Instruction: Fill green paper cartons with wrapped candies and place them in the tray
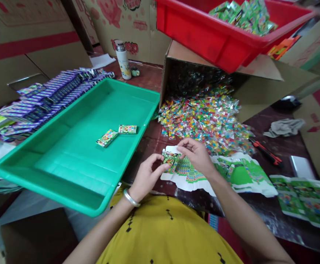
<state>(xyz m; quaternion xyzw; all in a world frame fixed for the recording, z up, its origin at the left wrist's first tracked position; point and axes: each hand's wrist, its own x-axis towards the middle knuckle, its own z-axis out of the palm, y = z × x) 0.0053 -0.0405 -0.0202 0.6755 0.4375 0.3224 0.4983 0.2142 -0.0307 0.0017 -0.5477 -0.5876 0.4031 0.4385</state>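
Observation:
My left hand (pixel 148 175) pinches a small green printed carton (pixel 170 160) by its left end. My right hand (pixel 195 153) grips the same carton from above, fingers curled at its white top flap. Both hands hover over a stack of flat unfolded green cartons (pixel 239 176) on the dark table. Just beyond lies a heap of colourful wrapped candies (pixel 206 121) spilling from a tipped cardboard box (pixel 176 58). To the left, a green plastic tray (pixel 66 161) holds two finished small cartons (pixel 116 134).
A red bin (pixel 217 36) with green packets sits on the cardboard box. Stacks of purple cartons (pixel 44 99) lie left of the tray. A thermos (pixel 123 60) stands at the back. A red-handled cutter (pixel 267 152), grey cloth (pixel 285 127) and more flat cartons (pixel 305 198) lie right.

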